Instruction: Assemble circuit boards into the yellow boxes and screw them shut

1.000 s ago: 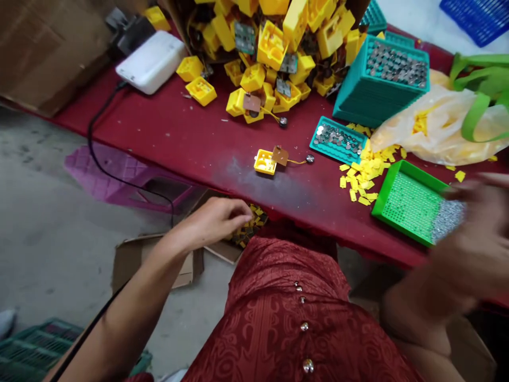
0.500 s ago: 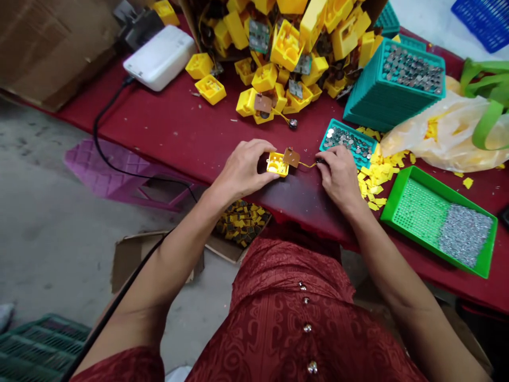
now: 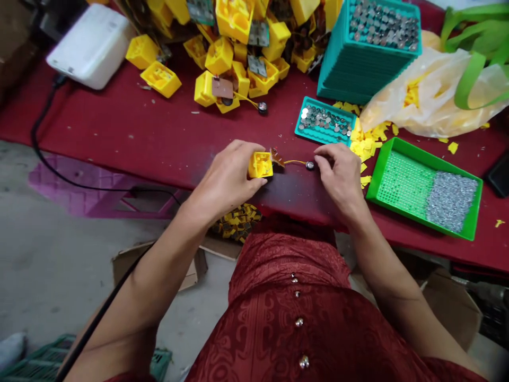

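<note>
1. The red counter (image 3: 159,127) is wide, with gray floor (image 3: 75,254) past its near edge.
2. The left hand (image 3: 230,175) pinches the yellow box (image 3: 261,165) near that edge.
3. The right hand (image 3: 342,172) is a bit open, just beside the wired round piece (image 3: 309,165).
4. Flat red top stretches beyond the left hand.
5. Right of the right hand sits the green tray (image 3: 405,180).

Wears a dark red garment (image 3: 262,329) with tonal scrollwork beside its shiny round buttons (image 3: 299,322) and red sleeves (image 3: 449,367) farther out.
</note>
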Tool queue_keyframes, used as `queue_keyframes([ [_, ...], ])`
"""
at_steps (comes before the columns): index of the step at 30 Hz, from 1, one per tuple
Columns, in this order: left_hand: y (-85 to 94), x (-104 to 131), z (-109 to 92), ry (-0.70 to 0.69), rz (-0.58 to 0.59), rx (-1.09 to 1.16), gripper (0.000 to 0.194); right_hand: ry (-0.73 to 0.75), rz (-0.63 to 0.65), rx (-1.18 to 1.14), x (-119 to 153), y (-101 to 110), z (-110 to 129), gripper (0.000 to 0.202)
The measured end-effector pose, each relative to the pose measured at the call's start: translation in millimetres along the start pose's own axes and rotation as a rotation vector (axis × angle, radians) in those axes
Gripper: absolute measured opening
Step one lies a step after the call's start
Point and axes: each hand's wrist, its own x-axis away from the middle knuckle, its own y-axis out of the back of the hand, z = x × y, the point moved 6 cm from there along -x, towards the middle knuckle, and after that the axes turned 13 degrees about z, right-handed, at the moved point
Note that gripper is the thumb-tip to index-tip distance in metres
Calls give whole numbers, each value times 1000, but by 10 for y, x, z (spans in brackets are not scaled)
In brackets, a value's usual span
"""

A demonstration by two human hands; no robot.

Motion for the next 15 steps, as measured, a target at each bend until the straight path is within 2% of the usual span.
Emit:
queue_keyframes([
  [2,-5,-8,9,23,28,73,54,1,22,9,35,-12,-3,17],
  [4,-23,-11,53,76,38,209,47,-6,59,40,66,-52,-2,17],
  [7,-59,-30,124,158,-20,382,44,2,86,103,99,-119,5,17],
  [11,-64,-96,122,194,-94,355,34,62,31,143,118,-151,5,17],
  [15,-51,-122,113,261,-26,506,25,88,41,166,99,-172,-28,16],
])
